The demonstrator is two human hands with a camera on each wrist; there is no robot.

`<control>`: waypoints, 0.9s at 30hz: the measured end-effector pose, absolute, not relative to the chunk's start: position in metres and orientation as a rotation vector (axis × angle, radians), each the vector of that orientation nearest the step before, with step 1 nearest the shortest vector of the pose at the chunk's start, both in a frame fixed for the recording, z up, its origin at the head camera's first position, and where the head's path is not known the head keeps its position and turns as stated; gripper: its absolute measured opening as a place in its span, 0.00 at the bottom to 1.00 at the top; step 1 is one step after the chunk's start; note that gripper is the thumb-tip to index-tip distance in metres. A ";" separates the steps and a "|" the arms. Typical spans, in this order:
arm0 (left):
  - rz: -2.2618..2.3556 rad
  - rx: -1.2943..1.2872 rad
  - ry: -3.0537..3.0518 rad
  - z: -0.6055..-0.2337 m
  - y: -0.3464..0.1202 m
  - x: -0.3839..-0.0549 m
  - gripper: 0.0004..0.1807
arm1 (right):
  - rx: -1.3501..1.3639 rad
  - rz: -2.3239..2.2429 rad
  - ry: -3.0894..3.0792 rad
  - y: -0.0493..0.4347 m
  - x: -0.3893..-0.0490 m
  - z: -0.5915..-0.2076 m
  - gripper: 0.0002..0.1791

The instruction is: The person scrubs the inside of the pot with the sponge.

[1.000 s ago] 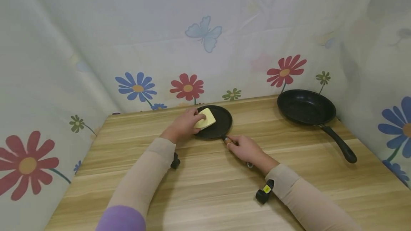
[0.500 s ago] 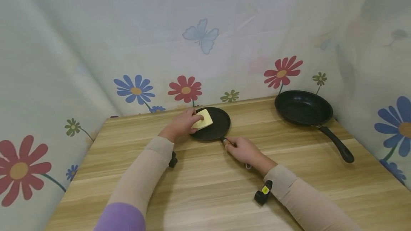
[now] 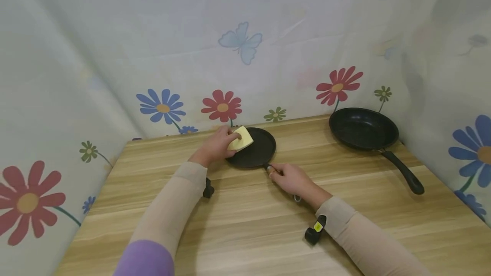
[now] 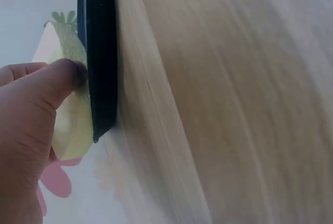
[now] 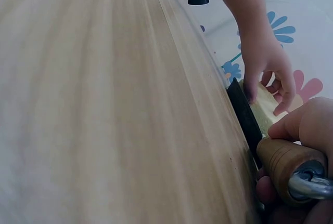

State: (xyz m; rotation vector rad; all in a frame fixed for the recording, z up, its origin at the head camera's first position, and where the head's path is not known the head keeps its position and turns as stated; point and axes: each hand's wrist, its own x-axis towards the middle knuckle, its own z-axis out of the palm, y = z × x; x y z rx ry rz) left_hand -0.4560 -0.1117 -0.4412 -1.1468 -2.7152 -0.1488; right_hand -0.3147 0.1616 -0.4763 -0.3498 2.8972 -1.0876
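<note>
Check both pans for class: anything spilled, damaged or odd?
Nothing stands out: no spill or damage shows. The frying pan sits upright, the left hand holds the sponge against the crepe pan, and the right hand grips its wooden handle.

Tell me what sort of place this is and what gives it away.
Probably a staged indoor corner for a kitchen chore, not necessarily a real kitchen: a creased, flower-printed backdrop stands behind a wood-grain tabletop, with a flat black pan and a deeper black pan in view.
</note>
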 end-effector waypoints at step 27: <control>-0.522 -0.700 -2.921 -0.439 -0.076 -0.426 0.26 | -0.387 -1.087 2.896 0.164 -0.316 -0.476 0.26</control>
